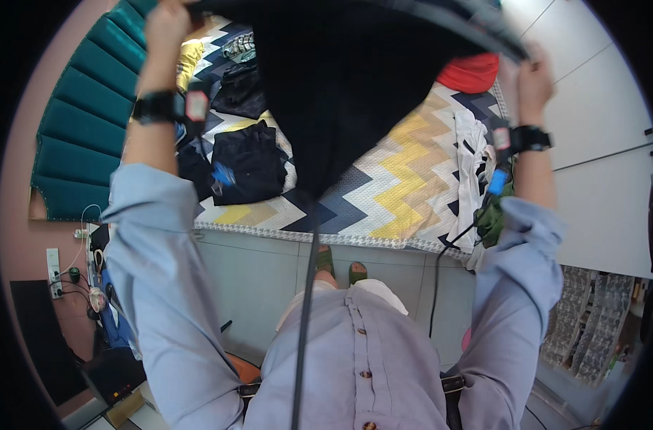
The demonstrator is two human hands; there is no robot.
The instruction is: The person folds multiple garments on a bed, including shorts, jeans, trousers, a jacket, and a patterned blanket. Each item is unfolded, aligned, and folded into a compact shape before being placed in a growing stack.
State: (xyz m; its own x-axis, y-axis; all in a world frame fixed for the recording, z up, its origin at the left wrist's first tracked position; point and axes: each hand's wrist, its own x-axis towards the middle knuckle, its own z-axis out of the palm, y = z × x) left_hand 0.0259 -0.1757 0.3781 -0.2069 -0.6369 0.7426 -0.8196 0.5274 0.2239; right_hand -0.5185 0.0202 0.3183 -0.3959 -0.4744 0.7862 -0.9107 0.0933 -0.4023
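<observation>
A black garment [348, 80] is stretched up and out between my two hands, above the far part of the bed. My left hand [168, 27] grips one end of its upper edge, at the top left of the view. On the other side my right hand [536, 83] holds the opposite corner, where the edge looks greyish and blurred. The lower part of the cloth tapers down over the patterned bedspread [412, 161], hiding its middle. Both wrists carry black straps with small devices and cables.
Folded dark clothes [248, 164] lie left on the bed, with a yellow garment [189, 62] farther back. A red cloth [471, 72], white clothing [467, 177] and a dark green garment [490, 223] lie along the right. A teal padded headboard [84, 113] borders the left; white cabinets [600, 107] stand right.
</observation>
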